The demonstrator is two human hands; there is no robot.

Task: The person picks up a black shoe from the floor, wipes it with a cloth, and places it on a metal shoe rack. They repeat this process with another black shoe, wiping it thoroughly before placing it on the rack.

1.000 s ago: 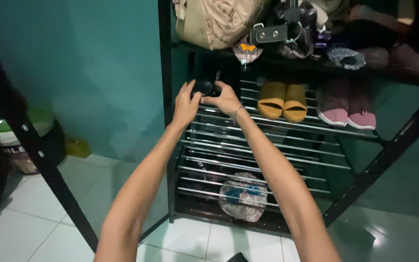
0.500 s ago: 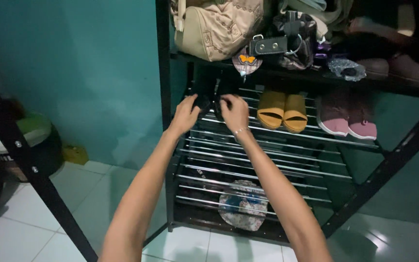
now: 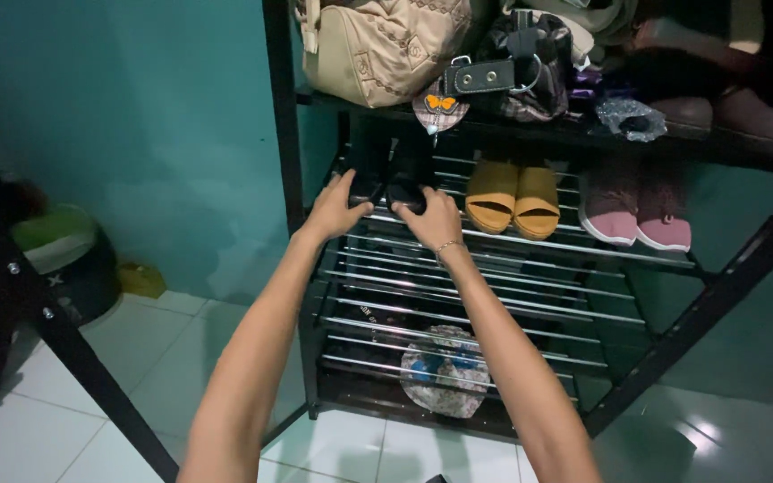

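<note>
Two bare hands reach into the second shelf (image 3: 530, 246) of a black metal rack (image 3: 281, 170), each laid on one of a pair of black shoes (image 3: 391, 174); the left hand (image 3: 337, 207) rests with its fingers curved over the toe of the left shoe, thumb apart on the near side; the right hand (image 3: 433, 219), a thin bracelet (image 3: 445, 246) at its wrist, lies with its fingers loosely spread over the toe of the right shoe; whether either hand truly grips cannot be told in the dim light. The black shoes stand side by side at the left end of the shelf, toes toward the front rail, heels back in shadow. Just to their right on the same rails sits a pair of mustard-yellow sandals (image 3: 513, 199), then a pair of pink slip-ons (image 3: 634, 219) further right. On the shelf above lie a beige handbag (image 3: 378, 45), a dark bag with a buckled strap (image 3: 512, 63) and a small butterfly charm (image 3: 438, 104) hanging over the edge. Lower down, a flowered cloth cap (image 3: 445, 371) rests on the bottom rails; the rack stands on white floor tiles (image 3: 163, 367) against a teal wall (image 3: 136, 125).
</note>
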